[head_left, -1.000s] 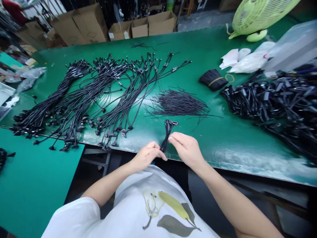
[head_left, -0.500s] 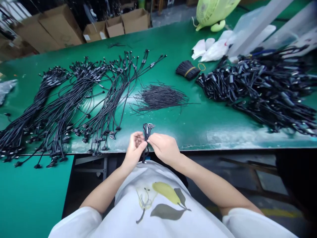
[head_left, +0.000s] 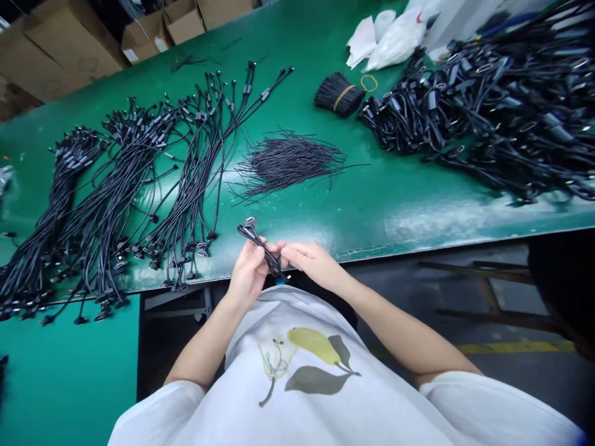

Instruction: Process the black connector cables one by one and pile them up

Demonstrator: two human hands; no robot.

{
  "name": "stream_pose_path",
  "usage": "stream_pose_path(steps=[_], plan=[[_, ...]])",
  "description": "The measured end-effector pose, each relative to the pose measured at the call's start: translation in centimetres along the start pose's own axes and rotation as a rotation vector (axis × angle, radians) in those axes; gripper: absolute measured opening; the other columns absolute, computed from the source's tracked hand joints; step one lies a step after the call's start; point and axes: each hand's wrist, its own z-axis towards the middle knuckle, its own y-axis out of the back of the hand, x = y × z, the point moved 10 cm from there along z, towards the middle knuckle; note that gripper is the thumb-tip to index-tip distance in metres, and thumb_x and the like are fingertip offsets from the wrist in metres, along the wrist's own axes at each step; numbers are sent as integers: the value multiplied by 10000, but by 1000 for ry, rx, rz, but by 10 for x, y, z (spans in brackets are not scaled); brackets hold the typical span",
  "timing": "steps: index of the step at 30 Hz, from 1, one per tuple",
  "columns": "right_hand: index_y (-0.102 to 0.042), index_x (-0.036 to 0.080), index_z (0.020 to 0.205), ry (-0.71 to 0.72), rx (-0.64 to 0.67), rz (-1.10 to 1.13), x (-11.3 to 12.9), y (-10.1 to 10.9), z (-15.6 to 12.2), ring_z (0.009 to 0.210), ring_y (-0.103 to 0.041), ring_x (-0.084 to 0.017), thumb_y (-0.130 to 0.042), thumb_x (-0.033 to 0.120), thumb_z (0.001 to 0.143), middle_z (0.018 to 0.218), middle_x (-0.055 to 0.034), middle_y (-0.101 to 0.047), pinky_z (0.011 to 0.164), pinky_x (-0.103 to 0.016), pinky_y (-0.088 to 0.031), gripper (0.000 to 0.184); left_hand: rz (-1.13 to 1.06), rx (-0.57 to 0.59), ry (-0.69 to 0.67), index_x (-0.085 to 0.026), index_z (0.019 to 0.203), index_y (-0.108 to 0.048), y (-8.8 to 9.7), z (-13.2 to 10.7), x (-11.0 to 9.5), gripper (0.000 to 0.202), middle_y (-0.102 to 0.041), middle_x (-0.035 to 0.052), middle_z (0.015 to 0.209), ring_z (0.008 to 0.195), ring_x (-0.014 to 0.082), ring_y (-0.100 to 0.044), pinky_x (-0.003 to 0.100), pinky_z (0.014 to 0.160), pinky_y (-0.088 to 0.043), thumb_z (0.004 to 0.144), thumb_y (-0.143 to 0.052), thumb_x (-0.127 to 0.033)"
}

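The left hand (head_left: pixel 251 271) is curled shut around a short bunch of black cable (head_left: pixel 261 249), gripping it across the fingers; the right hand (head_left: pixel 312 261) is half open, fingers stretched out with their tips against the same cable, though whether it grips, I cannot tell; the cable runs slantwise between the two hands, its metal plug (head_left: pixel 250 220) sticking up and out past the left hand's fingers; both hands are held just over the near edge of the green table (head_left: pixel 367 214), above the white shirt (head_left: pixel 302 396) with its pear print; on the table to the left lie long rows of black cables (head_left: pixel 139 179); straight ahead is a loose pile of thin black wires (head_left: pixel 288 162); beyond it sits a black bundle (head_left: pixel 338 94) tied with a yellow rubber band, and to the right a big heap of black cables (head_left: pixel 478 118); white plastic bags (head_left: pixel 385 37) lie at the far edge, with cardboard boxes (head_left: pixel 60 43) on the floor past the table.
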Motion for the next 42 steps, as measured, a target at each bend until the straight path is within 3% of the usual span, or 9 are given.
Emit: stream_pose_path(steps=[3,8,14,20,23,29,32,37,42], plan=[[-585,169,1098,205,-224,-386,24,11,-11,917,-590,-204,-541,450,899,1045,-96,-611,800,-355,-502,347,-21,-83,-44,-211,958,-563,4,8,-7,371,-569,-29,734,892,172,-659,308,889,-486,720,-759,-417],[-300,126,1429,314,-302,-611,27,-13,-5,1297,-456,-265,-539,325,921,1411,-197,-429,1002,-418,-481,595,-35,-44,-103,-216,921,-611,-11,13,-7,272,-622,-21,825,859,112,-615,224,855,-466,750,-758,-367],[-503,135,1219,314,-145,-816,12,-5,-1,965,-621,-206,-416,253,970,1077,-114,-630,844,-355,-526,289,57,49,16,-189,881,-681,-19,16,7,293,-597,80,1331,1289,250,-489,351,1082,-367,683,-812,-361],[-566,157,1014,375,-97,-1102,16,5,-15,825,-614,-159,-414,288,983,902,-47,-657,720,-265,-487,203,117,147,72,-186,855,-672,-41,16,21,316,-612,123,1315,1327,316,-464,471,1121,-340,729,-757,-463],[-603,187,918,327,-303,-1227,29,80,-21,751,-579,-148,-368,256,995,820,-18,-628,684,-250,-441,257,189,179,-36,-242,1199,-615,-42,11,8,492,-494,114,1447,1319,305,-483,477,1122,-351,809,-645,-540],[-622,62,1165,-87,-1108,-1346,40,346,-107,839,-499,-212,-420,232,963,1004,-213,-607,761,-357,-353,332,634,169,11,-244,1164,-661,16,7,0,459,-670,111,1233,1213,314,-578,461,1091,-390,789,-668,-508],[-699,54,1022,-70,-1112,-1336,30,392,-131,743,-472,-218,-493,311,921,910,-244,-615,675,-381,-302,345,713,48,-60,-232,1121,-680,44,2,-16,411,-702,101,1166,1138,302,-623,442,1036,-438,817,-624,-503],[-735,271,849,421,-1148,-1168,40,352,-122,763,-551,-294,-585,393,841,753,-151,-625,653,-439,-298,193,987,-113,-366,-232,1095,-698,60,-6,-76,303,-701,76,1149,1106,262,-616,387,1036,-417,873,-564,-388],[-699,368,956,386,-601,-946,42,248,-21,1020,-599,-316,-515,348,895,1022,-115,-679,838,-491,-446,195,1467,-419,-579,-166,1317,-543,102,19,-145,422,-582,154,1312,1206,315,-517,445,1045,-374,916,-493,-290]])
